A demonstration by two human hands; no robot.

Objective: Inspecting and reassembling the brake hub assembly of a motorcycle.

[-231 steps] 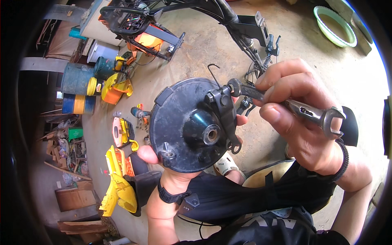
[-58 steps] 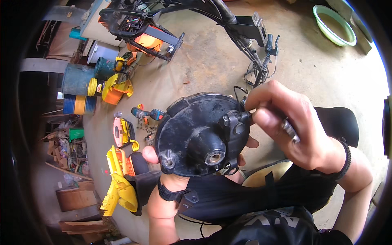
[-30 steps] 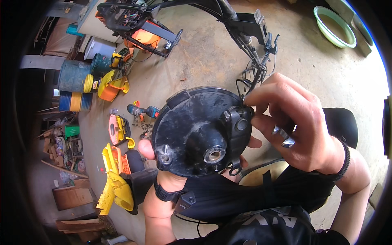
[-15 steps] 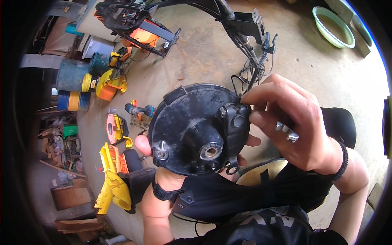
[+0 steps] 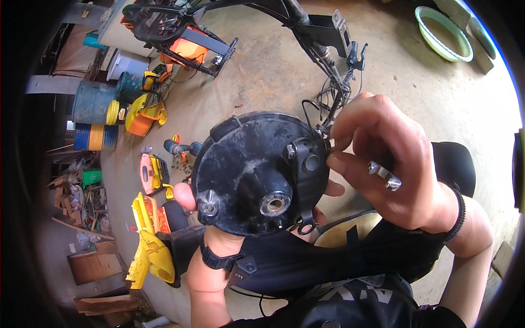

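In front of me is a round black brake drum plate [image 5: 249, 169] with a raised central hub and a metal-lined hole. My left hand [image 5: 186, 197] grips it from beneath; the thumb shows at its left rim and fingertips at its right. A black brake arm [image 5: 307, 164] with a bolt and ring-shaped end is fixed on the plate's right side. My right hand [image 5: 391, 147] is closed, a silver wrench [image 5: 384, 176] tucked in its palm. Its thumb and forefinger pinch at the brake arm's upper end, where what lies between them is hidden.
A frame with handlebar and loose cables [image 5: 336, 87] stands beyond the plate. On the floor to the left are a cordless drill [image 5: 180, 147], small screws, yellow plastic panels [image 5: 145, 246] and buckets [image 5: 92, 103]. A pale green basin [image 5: 444, 34] sits at the far right.
The brake drum plate and my left hand have shifted slightly left in view. My right thumb and forefinger stay at the brake arm's upper end, the wrench still in the palm.
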